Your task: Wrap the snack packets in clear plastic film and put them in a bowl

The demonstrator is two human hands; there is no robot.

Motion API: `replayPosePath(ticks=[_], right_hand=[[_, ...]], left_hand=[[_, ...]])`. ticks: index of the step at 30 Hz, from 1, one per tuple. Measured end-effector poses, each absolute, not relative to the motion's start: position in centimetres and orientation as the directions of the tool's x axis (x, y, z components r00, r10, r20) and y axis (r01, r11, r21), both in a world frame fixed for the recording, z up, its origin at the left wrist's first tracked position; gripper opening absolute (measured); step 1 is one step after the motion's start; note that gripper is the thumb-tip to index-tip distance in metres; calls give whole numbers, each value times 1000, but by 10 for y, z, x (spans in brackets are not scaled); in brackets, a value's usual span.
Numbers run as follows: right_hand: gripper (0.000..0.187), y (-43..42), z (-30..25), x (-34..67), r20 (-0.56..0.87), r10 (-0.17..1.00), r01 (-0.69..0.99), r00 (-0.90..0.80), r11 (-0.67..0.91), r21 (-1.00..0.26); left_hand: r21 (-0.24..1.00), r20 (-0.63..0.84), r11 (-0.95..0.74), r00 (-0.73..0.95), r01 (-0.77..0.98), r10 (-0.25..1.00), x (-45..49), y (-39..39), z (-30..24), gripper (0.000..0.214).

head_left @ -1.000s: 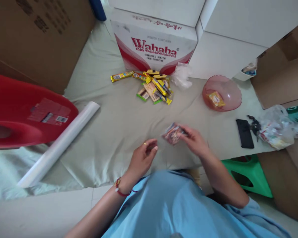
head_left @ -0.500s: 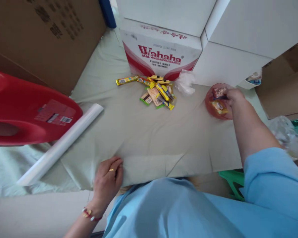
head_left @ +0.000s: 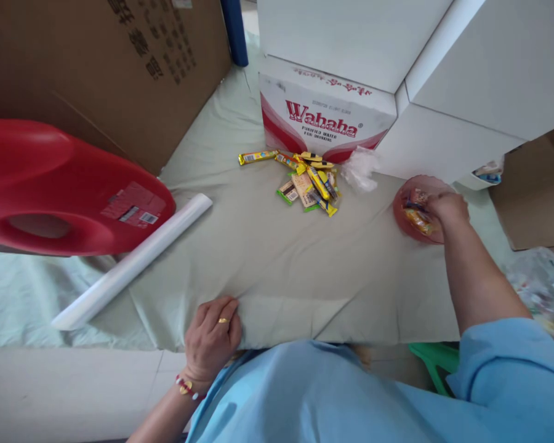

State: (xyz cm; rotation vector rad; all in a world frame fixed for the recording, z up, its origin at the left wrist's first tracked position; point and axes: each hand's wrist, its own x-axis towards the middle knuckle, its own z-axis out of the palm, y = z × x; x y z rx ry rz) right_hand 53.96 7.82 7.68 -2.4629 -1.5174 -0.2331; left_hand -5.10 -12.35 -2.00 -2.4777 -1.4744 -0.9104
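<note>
My right hand [head_left: 449, 209] reaches into a reddish see-through bowl [head_left: 399, 215] at the right of the table. Its fingers are closed on a red-wrapped snack [head_left: 418, 198], partly hidden by the fingertips. Beside that, inside the bowl, lies a snack in yellow-orange wrapping [head_left: 418, 221]. On the near edge of the table rests my left hand [head_left: 213, 332], its fingers curled together with nothing visible in them. A pile of yellow snack packets [head_left: 317, 183] lies mid-table, with green-edged cracker packets [head_left: 302, 187] among them.
Behind the pile stands a Wahaba-style white and red water carton [head_left: 323, 126] next to white boxes [head_left: 447, 132]. A crumpled white plastic bag [head_left: 361, 169] touches it. At left are a red jug [head_left: 74, 191], a white roll [head_left: 133, 264] and a big cardboard box [head_left: 120, 80].
My right hand has lowered the red-wrapped snack deeper into the bowl. The whole view has shifted slightly, and my left hand stays at the table edge.
</note>
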Motion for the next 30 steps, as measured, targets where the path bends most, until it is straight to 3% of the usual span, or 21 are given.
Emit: replayPosePath(ticks=[2, 5, 8, 11, 14, 16, 19, 21, 23, 25, 27, 30], right_hand=[[32, 81, 89, 527, 389, 789, 875, 475, -469, -117], [33, 87, 98, 491, 479, 847, 973, 232, -193, -131], [32, 91, 91, 451, 371, 923, 989, -100, 133, -64], [45, 93, 70, 427, 241, 926, 957, -289, 285, 53], [41, 96, 51, 423, 171, 930, 946, -324, 315, 80], [30, 99, 46, 425, 216, 943, 967, -254, 250, 44], [22, 96, 52, 423, 354, 929, 978, -108, 164, -131], [18, 83, 61, 414, 411, 911, 915, 27, 143, -377], [21, 58, 67, 400, 344, 917, 698, 202, 111, -707], [29, 23, 69, 383, 141, 942, 340, 304, 31, -940], [36, -14, 67, 365, -51, 954, 59, 295, -72, -996], [37, -65, 56, 334, -175, 951, -89, 254, -157, -984]], left_hand=[[200, 549, -513, 338, 835, 765, -51, -124, -21, 27], [209, 548, -503, 325, 839, 771, -52, -125, -22, 27], [221, 532, -496, 322, 840, 783, -53, -126, -24, 28], [252, 517, -480, 303, 840, 801, -53, -128, -26, 29], [297, 503, -452, 264, 841, 823, -53, -129, -28, 28], [312, 502, -445, 252, 840, 827, -52, -130, -29, 27], [314, 510, -450, 251, 836, 823, -52, -130, -29, 27], [327, 513, -450, 244, 831, 823, -52, -130, -29, 25], [371, 507, -441, 220, 817, 834, -53, -129, -27, 22], [482, 471, -406, 160, 776, 867, -51, -128, -23, 17], [661, 352, -291, 57, 692, 934, -45, -126, -15, 15], [895, 3, 15, -40, 445, 999, -24, -121, 5, 23]])
